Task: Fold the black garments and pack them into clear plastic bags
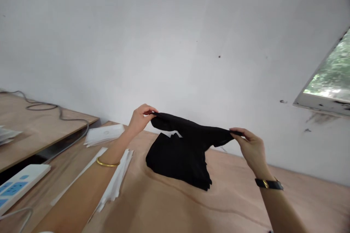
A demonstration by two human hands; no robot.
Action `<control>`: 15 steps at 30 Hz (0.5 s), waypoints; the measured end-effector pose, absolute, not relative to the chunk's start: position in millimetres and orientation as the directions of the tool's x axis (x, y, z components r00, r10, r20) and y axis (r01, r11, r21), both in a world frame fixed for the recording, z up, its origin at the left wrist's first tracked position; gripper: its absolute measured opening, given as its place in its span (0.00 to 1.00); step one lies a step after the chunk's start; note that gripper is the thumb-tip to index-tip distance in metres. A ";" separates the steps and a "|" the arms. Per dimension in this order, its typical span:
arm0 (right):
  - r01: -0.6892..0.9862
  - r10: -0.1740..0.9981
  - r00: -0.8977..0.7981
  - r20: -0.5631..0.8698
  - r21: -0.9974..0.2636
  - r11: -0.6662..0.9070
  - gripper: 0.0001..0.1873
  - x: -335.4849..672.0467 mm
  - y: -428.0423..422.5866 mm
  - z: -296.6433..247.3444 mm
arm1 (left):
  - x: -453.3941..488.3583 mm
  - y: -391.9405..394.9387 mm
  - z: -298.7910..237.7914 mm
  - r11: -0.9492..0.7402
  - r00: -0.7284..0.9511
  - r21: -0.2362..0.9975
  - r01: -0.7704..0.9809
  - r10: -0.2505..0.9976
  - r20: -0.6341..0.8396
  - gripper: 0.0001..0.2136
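A piece of black cloth (191,128) is stretched between my two hands above the table. My left hand (142,115) pinches its left corner between thumb and fingers. At the opposite corner, my right hand (250,145) grips the fabric the same way. Below it a folded black cloth pile (175,164) lies on the wooden table. The raised fabric hangs down onto the pile's right side, and I cannot tell where one ends and the other begins. The cloth's exact kind does not show.
White paper sheets or bags (117,178) lie beneath my left forearm, with more white sheets (105,133) behind. A power strip (24,185) sits at the left. A dark cable (61,113) crosses a second tabletop (54,125). The wall (164,43) stands behind the table.
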State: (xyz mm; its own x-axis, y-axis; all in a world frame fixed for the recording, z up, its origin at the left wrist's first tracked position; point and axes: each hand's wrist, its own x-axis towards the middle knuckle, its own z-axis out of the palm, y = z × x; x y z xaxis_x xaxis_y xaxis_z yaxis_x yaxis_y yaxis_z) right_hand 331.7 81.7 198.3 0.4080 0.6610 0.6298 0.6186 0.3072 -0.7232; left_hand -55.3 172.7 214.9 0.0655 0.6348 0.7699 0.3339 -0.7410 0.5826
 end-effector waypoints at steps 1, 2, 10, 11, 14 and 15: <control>0.617 0.674 0.397 0.623 -0.725 0.307 0.16 332.9 85.7 190.4 | -53.9 174.6 208.7 -0.738 0.084 0.577 0.350 0.638 0.765 0.06; 0.616 0.700 0.375 0.608 -0.727 0.302 0.16 333.3 88.7 177.4 | -53.4 175.0 196.5 -0.711 0.127 0.583 0.394 0.670 0.731 0.07; 0.745 0.905 0.162 0.392 -0.650 0.148 0.26 303.4 58.5 10.9 | -55.4 128.2 33.5 -0.480 0.401 0.408 0.777 0.876 0.267 0.26; 0.804 0.924 0.160 0.347 -0.589 0.082 0.30 299.0 53.1 -5.1 | -54.6 123.2 22.3 -0.480 0.411 0.348 0.805 0.875 0.257 0.29; 0.909 0.942 0.129 0.311 -0.416 0.013 0.28 291.2 50.8 -37.1 | -49.3 121.2 10.4 -0.463 0.412 0.242 0.853 0.881 0.232 0.28; 0.924 0.941 0.120 0.317 -0.381 0.011 0.25 290.1 54.9 -42.6 | -46.5 124.0 12.4 -0.443 0.396 0.232 0.866 0.891 0.223 0.27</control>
State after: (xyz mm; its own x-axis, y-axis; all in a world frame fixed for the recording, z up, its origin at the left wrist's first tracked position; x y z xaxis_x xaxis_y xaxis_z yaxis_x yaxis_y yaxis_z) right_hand 290.1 54.9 -42.6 0.1198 0.9407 0.3173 0.9244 0.0109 -0.3812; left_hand -46.5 124.0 12.4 0.3956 0.8911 0.2225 0.8661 -0.4425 0.2324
